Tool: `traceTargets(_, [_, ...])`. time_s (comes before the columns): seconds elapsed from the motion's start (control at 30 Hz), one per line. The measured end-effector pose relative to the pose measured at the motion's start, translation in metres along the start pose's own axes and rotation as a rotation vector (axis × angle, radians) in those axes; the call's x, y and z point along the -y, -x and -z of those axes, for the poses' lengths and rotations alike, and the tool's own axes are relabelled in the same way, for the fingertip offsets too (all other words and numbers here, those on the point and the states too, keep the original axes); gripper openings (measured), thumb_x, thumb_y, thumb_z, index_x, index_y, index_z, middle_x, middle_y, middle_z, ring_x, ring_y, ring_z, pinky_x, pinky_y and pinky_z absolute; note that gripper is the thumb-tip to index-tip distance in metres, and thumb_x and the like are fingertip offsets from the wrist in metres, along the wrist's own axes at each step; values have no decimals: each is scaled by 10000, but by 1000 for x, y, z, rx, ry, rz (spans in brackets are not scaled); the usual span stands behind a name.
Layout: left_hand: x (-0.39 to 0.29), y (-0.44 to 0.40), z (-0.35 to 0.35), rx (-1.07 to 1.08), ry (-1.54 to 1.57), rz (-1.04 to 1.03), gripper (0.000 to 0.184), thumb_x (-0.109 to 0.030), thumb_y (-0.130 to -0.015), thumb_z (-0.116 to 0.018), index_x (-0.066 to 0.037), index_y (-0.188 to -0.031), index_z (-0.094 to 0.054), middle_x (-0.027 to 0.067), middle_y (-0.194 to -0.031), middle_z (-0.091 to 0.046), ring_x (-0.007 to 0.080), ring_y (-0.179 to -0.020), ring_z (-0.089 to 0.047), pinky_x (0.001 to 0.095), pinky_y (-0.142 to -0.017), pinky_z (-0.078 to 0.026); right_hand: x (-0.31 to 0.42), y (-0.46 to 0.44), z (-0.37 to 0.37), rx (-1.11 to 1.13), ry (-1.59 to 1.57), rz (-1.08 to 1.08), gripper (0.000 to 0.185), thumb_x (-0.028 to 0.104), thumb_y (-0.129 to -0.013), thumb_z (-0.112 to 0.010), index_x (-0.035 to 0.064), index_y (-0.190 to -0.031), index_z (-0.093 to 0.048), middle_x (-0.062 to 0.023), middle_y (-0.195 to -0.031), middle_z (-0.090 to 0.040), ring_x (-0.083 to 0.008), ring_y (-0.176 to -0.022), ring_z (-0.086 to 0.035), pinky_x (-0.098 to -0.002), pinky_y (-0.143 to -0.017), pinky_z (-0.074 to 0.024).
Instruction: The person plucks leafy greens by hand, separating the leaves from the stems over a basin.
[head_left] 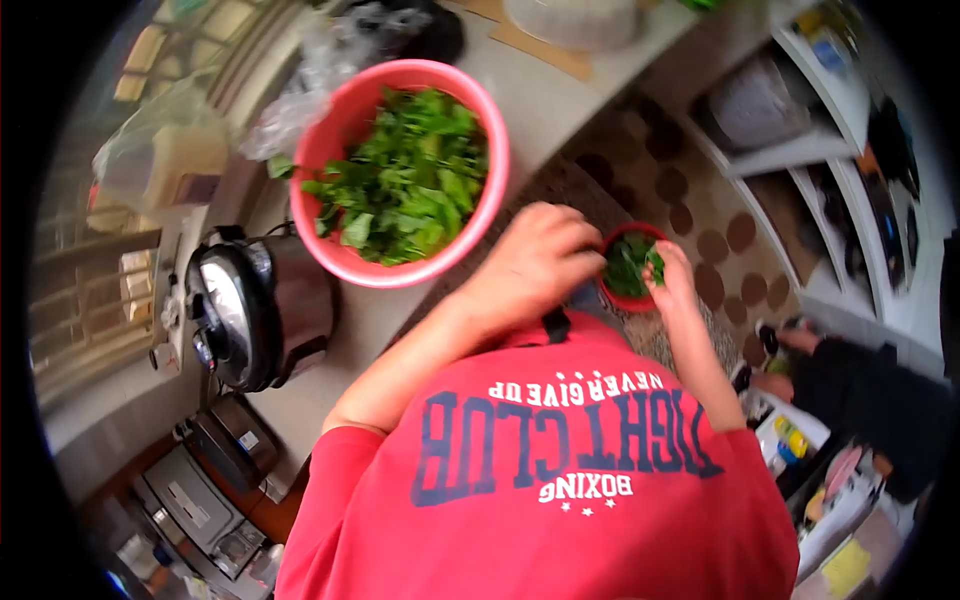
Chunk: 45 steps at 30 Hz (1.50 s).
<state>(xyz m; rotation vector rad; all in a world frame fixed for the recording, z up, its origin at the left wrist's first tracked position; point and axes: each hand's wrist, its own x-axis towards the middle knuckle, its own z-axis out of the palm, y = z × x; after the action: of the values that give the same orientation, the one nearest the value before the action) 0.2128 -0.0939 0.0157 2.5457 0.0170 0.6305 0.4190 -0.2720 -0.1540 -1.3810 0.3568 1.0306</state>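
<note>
My left hand point(545, 258) is beside the left rim of a small red bowl point(652, 231), with its fingers curled together. Whatever those fingers hold, if anything, is hidden under the hand. At the bowl's right side, my right hand point(672, 278) pinches green leaves point(655, 267). More dark green leaves point(626, 258) lie inside this bowl. On the counter, up and left of my hands, a large pink basin point(492, 120) is heaped with loose green leaves point(415, 175).
A pressure cooker point(262, 300) stands on the counter point(372, 312) left of the basin. Clear plastic bags point(330, 75) lie behind the basin. White shelves point(790, 150) are at the right, over a spotted floor point(708, 232). A window point(90, 270) lies at the far left.
</note>
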Motion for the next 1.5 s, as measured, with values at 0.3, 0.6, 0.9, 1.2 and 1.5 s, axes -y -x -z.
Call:
traceTargets(0.3, [-53,-4,-47,-6,20,471,242,77,-686,-660,-42,-896,-648,95,-961,-604,277,-948,-578,355,-788,-481,-26,-154,165,-241,620,-12,341,427,-903,-560,104,-1012,-575,-14,-885,-584,-135,-773,-532,-327,-600,-461])
traceTargets(0.6, [-88,-14,-56,1,-38,598,235,79,-697,-648,-34,-903,-651,98,-980,-608,272,-937,-586,339,-788,-477,-51,-210,222,-189,793,-26,279,284,-922,-561,66,-1092,-599,-32,-937,-617,-165,-831,-577,-386,-733,-500])
traceTargets(0.9, [-92,8,-53,-120,-28,655,232,93,-693,-646,-38,-884,-654,91,-919,-614,263,-902,-603,335,-745,-493,-16,-175,197,14,590,13,90,2,-855,-550,30,-927,-597,-3,-701,-577,-75,-559,-528,-199,-482,-433])
traceTargets(1.2, [-71,59,4,-364,-25,761,197,64,-729,-645,-39,-897,-649,92,-906,-618,261,-823,-606,334,-698,-490,94,-41,-84,644,445,314,108,17,-882,-571,12,-990,-579,-1,-783,-534,-69,-631,-481,-198,-554,-402])
traceTargets(1.5, [-36,130,57,-650,-17,872,190,94,-754,-611,-14,-904,-655,107,-891,-642,240,-817,-641,312,-708,-503,38,45,-366,1181,1006,1297,174,89,-783,-613,60,-945,-669,-103,-972,-625,-259,-926,-588,-362,-828,-464])
